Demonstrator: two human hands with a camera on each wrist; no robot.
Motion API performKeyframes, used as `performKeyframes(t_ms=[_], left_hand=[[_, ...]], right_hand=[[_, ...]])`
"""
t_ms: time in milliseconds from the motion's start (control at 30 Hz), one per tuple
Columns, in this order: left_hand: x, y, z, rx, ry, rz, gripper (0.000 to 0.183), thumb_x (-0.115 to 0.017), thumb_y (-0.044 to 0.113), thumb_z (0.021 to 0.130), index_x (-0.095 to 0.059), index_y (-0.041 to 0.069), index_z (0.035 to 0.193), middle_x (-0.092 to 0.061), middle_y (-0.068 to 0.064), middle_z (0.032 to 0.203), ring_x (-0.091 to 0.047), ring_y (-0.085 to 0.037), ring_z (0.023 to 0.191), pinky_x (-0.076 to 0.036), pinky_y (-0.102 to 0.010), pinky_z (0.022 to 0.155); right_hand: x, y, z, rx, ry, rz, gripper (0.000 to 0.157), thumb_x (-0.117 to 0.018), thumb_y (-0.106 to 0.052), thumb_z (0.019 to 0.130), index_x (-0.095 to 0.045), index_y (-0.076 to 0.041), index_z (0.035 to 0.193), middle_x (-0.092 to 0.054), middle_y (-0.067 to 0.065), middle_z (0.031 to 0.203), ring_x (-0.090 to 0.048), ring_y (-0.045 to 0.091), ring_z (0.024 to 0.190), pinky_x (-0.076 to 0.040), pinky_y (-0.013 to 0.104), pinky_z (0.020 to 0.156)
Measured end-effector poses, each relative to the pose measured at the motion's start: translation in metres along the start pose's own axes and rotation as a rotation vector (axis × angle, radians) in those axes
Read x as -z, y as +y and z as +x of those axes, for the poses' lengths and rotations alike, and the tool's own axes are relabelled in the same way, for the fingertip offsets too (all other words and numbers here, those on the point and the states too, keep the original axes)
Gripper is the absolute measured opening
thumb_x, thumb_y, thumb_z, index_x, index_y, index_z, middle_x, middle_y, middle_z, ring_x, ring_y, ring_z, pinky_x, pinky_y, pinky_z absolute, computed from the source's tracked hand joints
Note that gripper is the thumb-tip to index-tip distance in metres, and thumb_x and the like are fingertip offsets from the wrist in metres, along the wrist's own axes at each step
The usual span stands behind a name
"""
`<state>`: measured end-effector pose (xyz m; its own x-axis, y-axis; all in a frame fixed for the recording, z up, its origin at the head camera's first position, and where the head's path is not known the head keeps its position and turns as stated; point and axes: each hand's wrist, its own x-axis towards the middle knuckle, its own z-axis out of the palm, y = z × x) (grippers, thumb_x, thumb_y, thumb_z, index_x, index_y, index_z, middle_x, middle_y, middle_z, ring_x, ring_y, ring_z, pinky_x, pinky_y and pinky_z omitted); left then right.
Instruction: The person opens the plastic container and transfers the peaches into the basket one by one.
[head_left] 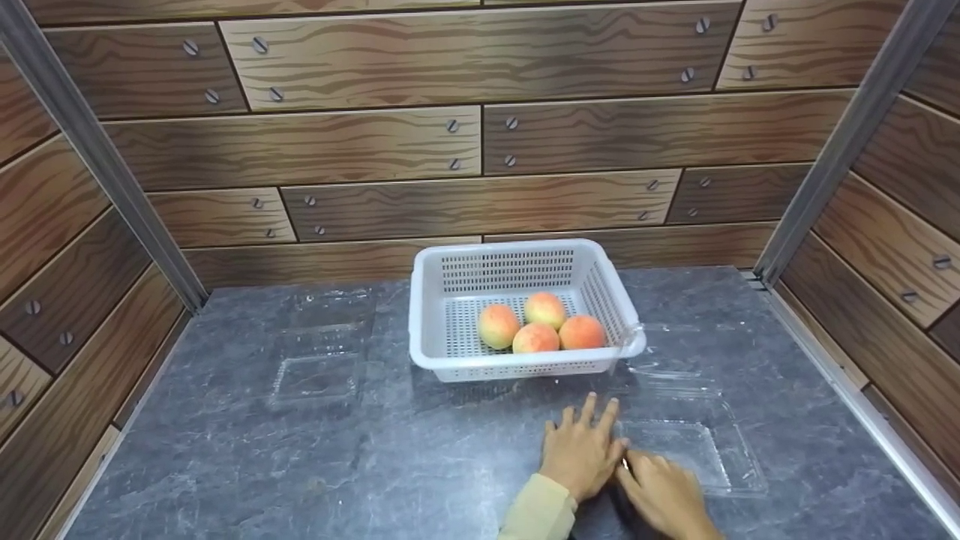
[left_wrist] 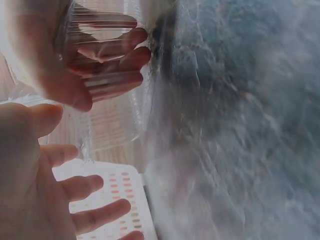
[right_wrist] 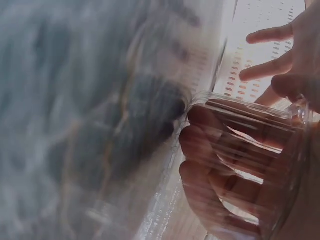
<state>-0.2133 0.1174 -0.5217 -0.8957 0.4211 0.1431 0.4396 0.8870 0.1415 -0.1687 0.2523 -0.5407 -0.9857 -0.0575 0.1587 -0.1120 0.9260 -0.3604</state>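
Observation:
A clear plastic container (head_left: 720,442) lies on the table at the right, its near-left corner beside both hands. My right hand (head_left: 664,487) grips its side; in the right wrist view the curled fingers (right_wrist: 200,145) show through the clear wall. My left hand (head_left: 581,454) is spread out, fingers apart, with its thumb close to the container's left edge and the right thumb. In the left wrist view the left hand (left_wrist: 75,195) has loose fingers and nothing within them. Just beyond the hands stands a white perforated basket (head_left: 525,364) with several peaches (head_left: 536,340) inside.
Another clear plastic container (head_left: 319,375) lies at the left of the grey marbled table (head_left: 247,465). More clear plastic (head_left: 667,371) extends behind the right container, beside the basket. Wood-patterned walls (head_left: 375,142) with metal corner posts (head_left: 847,142) enclose the back and sides.

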Motion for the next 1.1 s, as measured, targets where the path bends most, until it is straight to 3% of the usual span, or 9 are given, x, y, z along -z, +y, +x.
performKeyframes(t_ms=[267, 433, 667, 867, 1000, 1100], left_hand=[[0.007, -0.015, -0.012, -0.028, 0.069, 0.037, 0.047, -0.053, 0.049, 0.102, -0.059, 0.026, 0.143, -0.058, 0.001, 0.143, -0.057, -0.02, 0.122, -0.051, -0.044, 0.093], [0.013, -0.029, -0.022, -0.033, 0.127, 0.043, 0.041, -0.058, 0.047, 0.101, -0.067, 0.023, 0.133, -0.061, -0.002, 0.139, -0.059, -0.022, 0.119, -0.051, -0.045, 0.093], [0.021, -0.049, -0.033, -0.011, 0.189, 0.027, 0.04, -0.063, 0.044, 0.098, -0.069, 0.019, 0.129, -0.062, -0.006, 0.137, -0.059, -0.027, 0.119, -0.051, -0.048, 0.093], [0.029, -0.063, -0.045, 0.01, 0.195, 0.02, 0.039, -0.065, 0.042, 0.098, -0.07, 0.017, 0.128, -0.063, -0.008, 0.136, -0.059, -0.031, 0.119, -0.051, -0.052, 0.094], [0.033, -0.074, -0.052, 0.008, 0.257, 0.035, 0.04, -0.068, 0.042, 0.096, -0.07, 0.016, 0.126, -0.064, -0.009, 0.134, -0.06, -0.031, 0.118, -0.051, -0.051, 0.093], [0.035, -0.083, -0.057, 0.01, 0.305, 0.04, 0.041, -0.068, 0.042, 0.095, -0.071, 0.016, 0.125, -0.064, -0.01, 0.133, -0.06, -0.031, 0.117, -0.051, -0.051, 0.093]], right_hand=[[0.004, 0.012, 0.005, 0.044, 0.023, 0.047, 0.01, -0.064, -0.016, 0.093, -0.067, -0.014, 0.083, -0.071, 0.007, 0.087, -0.07, 0.037, 0.083, -0.054, 0.056, 0.066], [0.008, 0.022, 0.008, 0.052, 0.078, 0.06, 0.024, -0.07, -0.014, 0.09, -0.055, -0.015, 0.071, -0.06, 0.001, 0.072, -0.062, 0.028, 0.066, -0.05, 0.049, 0.06], [0.014, 0.036, 0.012, 0.041, 0.125, -0.002, 0.024, -0.067, -0.01, 0.093, -0.055, -0.009, 0.073, -0.061, 0.009, 0.073, -0.065, 0.042, 0.071, -0.053, 0.059, 0.065], [0.012, 0.05, 0.017, 0.087, 0.209, -0.058, 0.022, -0.065, -0.004, 0.092, -0.054, -0.004, 0.072, -0.057, 0.009, 0.068, -0.062, 0.041, 0.066, -0.052, 0.058, 0.061], [0.011, 0.06, 0.03, 0.113, 0.233, -0.084, 0.022, -0.063, -0.001, 0.092, -0.053, -0.002, 0.072, -0.055, 0.011, 0.066, -0.061, 0.041, 0.065, -0.051, 0.058, 0.06], [0.012, 0.068, 0.042, 0.11, 0.211, -0.097, 0.02, -0.06, -0.002, 0.094, -0.054, 0.0, 0.075, -0.058, 0.015, 0.069, -0.063, 0.045, 0.071, -0.051, 0.061, 0.066]])
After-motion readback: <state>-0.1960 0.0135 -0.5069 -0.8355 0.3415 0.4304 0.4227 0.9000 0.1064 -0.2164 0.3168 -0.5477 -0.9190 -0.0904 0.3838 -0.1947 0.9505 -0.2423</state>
